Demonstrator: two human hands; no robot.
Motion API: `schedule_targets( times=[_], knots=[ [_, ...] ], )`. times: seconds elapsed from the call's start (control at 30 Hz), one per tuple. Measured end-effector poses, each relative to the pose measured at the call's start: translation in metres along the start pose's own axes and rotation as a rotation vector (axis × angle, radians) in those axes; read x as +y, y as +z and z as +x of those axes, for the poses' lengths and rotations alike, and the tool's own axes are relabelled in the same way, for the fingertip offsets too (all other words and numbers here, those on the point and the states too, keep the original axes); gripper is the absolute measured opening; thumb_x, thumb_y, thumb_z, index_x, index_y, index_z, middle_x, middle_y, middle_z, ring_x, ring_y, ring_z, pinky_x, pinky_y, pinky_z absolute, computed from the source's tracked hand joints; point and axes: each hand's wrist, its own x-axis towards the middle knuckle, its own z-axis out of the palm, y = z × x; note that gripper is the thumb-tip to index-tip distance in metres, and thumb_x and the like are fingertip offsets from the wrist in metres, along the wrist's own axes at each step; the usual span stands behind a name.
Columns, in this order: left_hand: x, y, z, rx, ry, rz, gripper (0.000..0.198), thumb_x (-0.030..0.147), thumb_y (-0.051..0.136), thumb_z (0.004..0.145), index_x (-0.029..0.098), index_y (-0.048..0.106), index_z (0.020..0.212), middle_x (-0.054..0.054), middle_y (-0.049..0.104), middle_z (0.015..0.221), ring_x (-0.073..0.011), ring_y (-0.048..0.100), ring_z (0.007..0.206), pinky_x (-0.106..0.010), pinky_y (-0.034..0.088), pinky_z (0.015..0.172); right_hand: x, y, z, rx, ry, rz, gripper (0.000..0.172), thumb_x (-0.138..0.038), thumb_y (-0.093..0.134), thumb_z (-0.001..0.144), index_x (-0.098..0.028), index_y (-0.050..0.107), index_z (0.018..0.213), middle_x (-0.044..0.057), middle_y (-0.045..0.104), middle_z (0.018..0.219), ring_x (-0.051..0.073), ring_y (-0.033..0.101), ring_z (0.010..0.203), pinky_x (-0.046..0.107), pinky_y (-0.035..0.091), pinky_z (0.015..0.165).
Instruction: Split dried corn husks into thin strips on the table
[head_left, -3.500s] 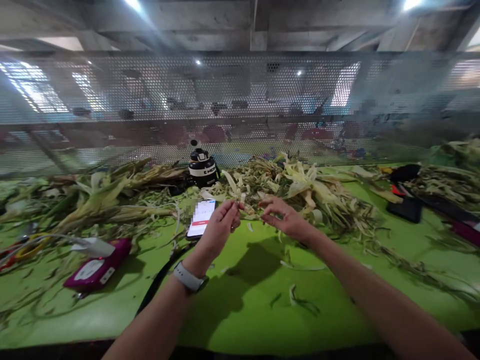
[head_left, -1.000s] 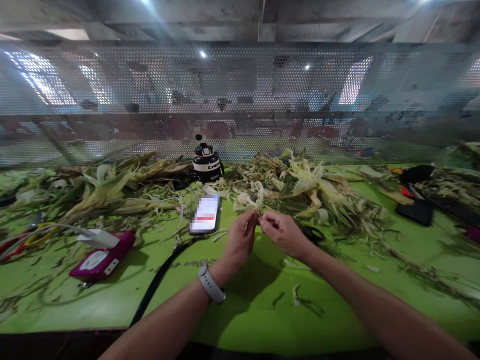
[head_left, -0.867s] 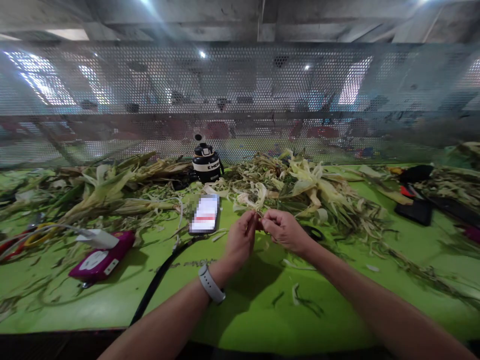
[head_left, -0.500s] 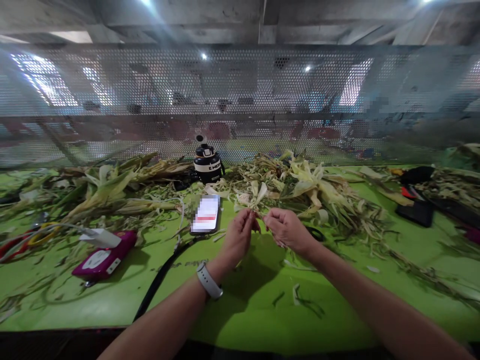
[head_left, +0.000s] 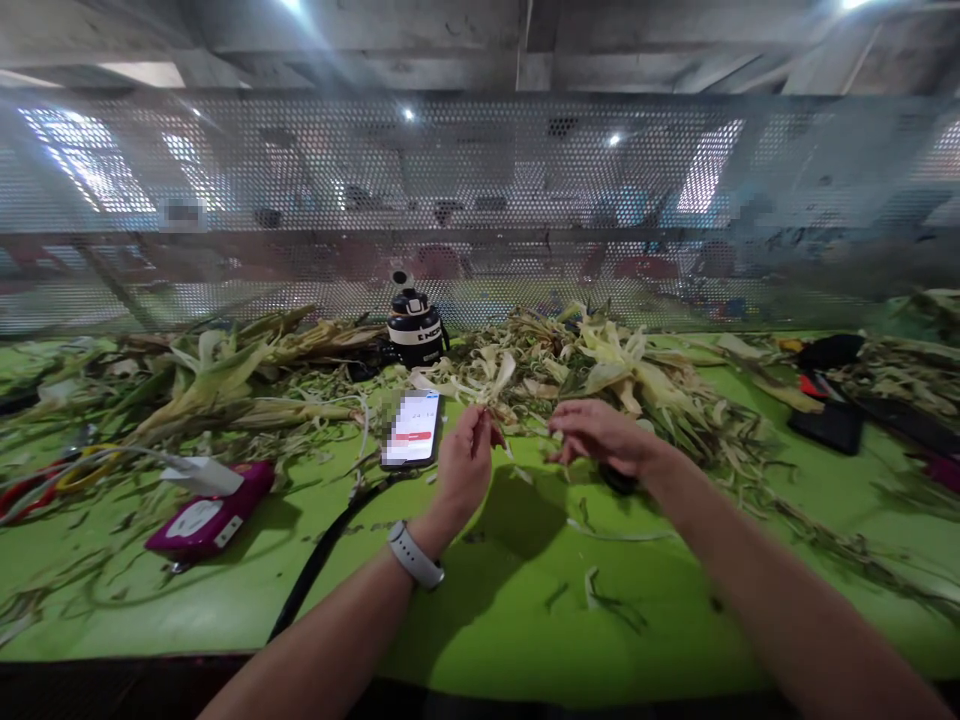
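My left hand [head_left: 466, 462], with a pale watch on the wrist, is closed around the base of a bundle of pale corn husk strips [head_left: 501, 382]. The strips fan upward from its fingertips against the pile behind. To the right, apart from that bundle, my right hand [head_left: 604, 436] hovers over the table with its fingers bent and spread. A small pale scrap shows by its fingertips; whether it is touched I cannot tell. Under the right palm lies a dark round object [head_left: 618, 480], partly hidden. A loose pale scrap [head_left: 519, 474] appears between the hands.
Heaped corn husks [head_left: 667, 390] lie behind my hands, with more husks [head_left: 217, 375] at left. A dark bottle [head_left: 416, 330] stands before the perforated screen [head_left: 480, 190]. A phone [head_left: 412, 430], a magenta box [head_left: 202, 520] and scissors [head_left: 45, 485] lie on the green table [head_left: 525, 640].
My right hand has moved right, away from the left hand, and its fingers have spread. The left hand has shifted slightly left, the husk bundle with it.
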Motion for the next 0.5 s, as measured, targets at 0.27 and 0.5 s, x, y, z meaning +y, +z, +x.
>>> schedule_targets(
  times=[0.27, 0.5],
  knots=[
    [-0.001, -0.001, 0.001, 0.011, 0.048, -0.05, 0.022, 0.03, 0.037, 0.09, 0.019, 0.053, 0.08, 0.001, 0.052, 0.063, -0.0119, 0.049, 0.06, -0.024, 0.038, 0.061, -0.012, -0.044, -0.005, 0.923, -0.185, -0.926, 0.02, -0.021, 0.057, 0.069, -0.022, 0.063, 0.088, 0.006, 0.066, 0.076, 0.022, 0.06, 0.068, 0.034, 0.044, 0.065],
    [0.001, -0.001, 0.001, 0.016, 0.025, -0.066, 0.021, 0.03, 0.037, 0.089, 0.018, 0.052, 0.079, 0.001, 0.053, 0.064, -0.0118, 0.05, 0.061, -0.023, 0.039, 0.062, -0.003, -0.105, -0.002, 1.163, -0.354, -0.474, 0.031, -0.028, 0.041, 0.075, -0.016, 0.056, 0.1, 0.008, 0.064, 0.083, 0.021, 0.061, 0.07, 0.034, 0.048, 0.063]
  ],
)
